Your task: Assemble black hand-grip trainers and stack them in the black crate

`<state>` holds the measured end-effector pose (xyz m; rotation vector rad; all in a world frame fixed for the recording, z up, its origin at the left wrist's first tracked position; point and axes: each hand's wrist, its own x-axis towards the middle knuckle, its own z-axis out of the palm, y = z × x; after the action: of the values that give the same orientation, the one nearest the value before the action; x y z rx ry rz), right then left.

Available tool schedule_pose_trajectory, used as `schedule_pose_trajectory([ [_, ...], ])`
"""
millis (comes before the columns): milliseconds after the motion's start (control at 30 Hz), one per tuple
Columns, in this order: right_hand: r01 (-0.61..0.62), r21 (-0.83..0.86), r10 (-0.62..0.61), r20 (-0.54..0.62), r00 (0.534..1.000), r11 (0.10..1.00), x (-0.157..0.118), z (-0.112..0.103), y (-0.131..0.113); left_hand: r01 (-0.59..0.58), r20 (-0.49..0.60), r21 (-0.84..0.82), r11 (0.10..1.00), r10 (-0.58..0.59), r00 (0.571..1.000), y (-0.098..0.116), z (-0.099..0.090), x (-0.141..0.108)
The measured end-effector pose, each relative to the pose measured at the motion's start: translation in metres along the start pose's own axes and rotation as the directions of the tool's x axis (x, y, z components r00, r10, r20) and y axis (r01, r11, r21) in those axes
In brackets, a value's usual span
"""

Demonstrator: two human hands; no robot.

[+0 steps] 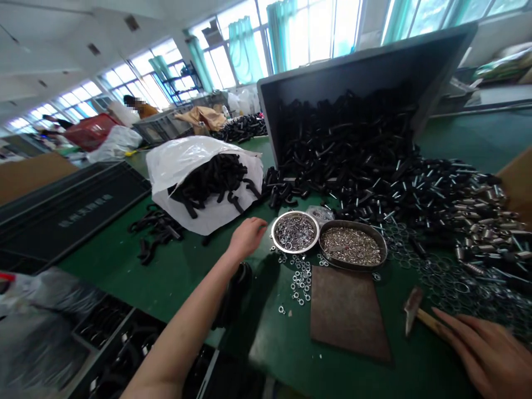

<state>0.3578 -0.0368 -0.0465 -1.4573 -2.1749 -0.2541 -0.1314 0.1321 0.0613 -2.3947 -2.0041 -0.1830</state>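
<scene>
My left hand point(248, 238) reaches across the table just left of a round metal bowl point(295, 233) of small metal parts. Its fingers point toward the rim, slightly bent and apart, with nothing visible in them. At the lower right, my right hand point(490, 349) is around the wooden handle of a hammer point(426, 317); the handle's end is hidden by the hand. The hammer head is beside a brown flat plate point(349, 313). An oval tin point(352, 245) of tiny metal pieces touches the bowl's right side. Loose metal rings point(301, 282) lie below the bowl.
A tipped grey bin point(368, 64) spills black parts point(353, 133) onto the green table. Springs point(482, 221) and thin rings point(440, 282) lie at right. A white bag point(183, 155) holds black curved parts. Dark crates point(89, 208) stand at left. People are in the background.
</scene>
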Motion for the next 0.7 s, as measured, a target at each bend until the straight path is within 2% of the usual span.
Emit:
schedule_pose_trajectory([
  [100,0.122,-0.02,-0.122,-0.004,0.992,0.992,0.034,-0.004,-0.018,-0.079,0.025,0.005,0.997,0.079,0.997,0.032,0.024,0.095],
  [167,0.115,0.013,-0.115,0.0,0.993,0.993,0.049,-0.006,-0.027,-0.112,0.031,0.013,0.994,0.111,0.993,0.05,0.041,0.147],
  [233,0.082,0.051,-0.084,0.027,0.996,0.995,0.058,-0.008,-0.032,-0.136,0.045,0.02,0.99,0.135,0.99,0.064,0.055,0.186],
  [300,0.034,0.084,-0.04,0.07,0.997,0.996,0.062,-0.01,-0.03,-0.151,0.073,0.022,0.988,0.149,0.986,0.072,0.067,0.213],
  [400,-0.065,0.127,0.049,0.123,0.991,0.99,0.069,-0.014,-0.02,-0.156,0.121,0.007,0.988,0.154,0.981,0.077,0.077,0.238],
  [533,-0.215,0.123,0.197,0.145,0.97,0.969,0.088,-0.016,0.005,-0.185,0.127,-0.101,0.977,0.198,0.972,0.076,0.078,0.247],
  [633,-0.32,0.007,0.313,0.183,0.932,0.948,0.106,-0.018,0.032,-0.212,0.081,-0.251,0.944,0.239,0.968,0.076,0.07,0.24],
  [700,-0.411,-0.152,0.436,0.23,0.87,0.899,0.116,-0.02,0.053,-0.19,-0.001,-0.41,0.892,0.208,0.978,0.078,0.063,0.232],
])
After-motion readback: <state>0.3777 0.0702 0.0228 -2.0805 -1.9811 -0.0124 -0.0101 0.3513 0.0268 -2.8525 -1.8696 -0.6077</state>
